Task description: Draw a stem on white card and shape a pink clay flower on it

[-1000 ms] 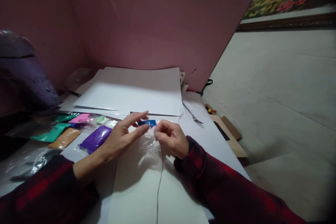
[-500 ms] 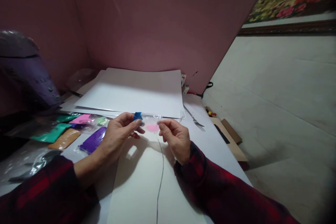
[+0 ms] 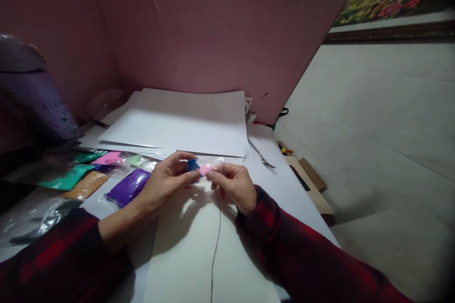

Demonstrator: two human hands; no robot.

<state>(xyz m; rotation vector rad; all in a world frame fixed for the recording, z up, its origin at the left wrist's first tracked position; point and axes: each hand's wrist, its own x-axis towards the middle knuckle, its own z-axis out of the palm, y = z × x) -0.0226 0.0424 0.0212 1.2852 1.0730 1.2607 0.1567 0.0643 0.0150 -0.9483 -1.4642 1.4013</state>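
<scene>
Between both hands, just above the white paper sheet (image 3: 199,255), a small clear plastic packet (image 3: 204,166) holding blue and pink material is stretched with its long axis left to right. Left hand (image 3: 166,184) pinches the blue end; right hand (image 3: 232,184) pinches the pink end. A thin dark wire (image 3: 215,241) runs toward the viewer. Coloured packets (image 3: 106,175) lie left, a metal fork (image 3: 262,157) right, stacked white sheets (image 3: 177,123) behind, against a pink wall (image 3: 213,28).
</scene>
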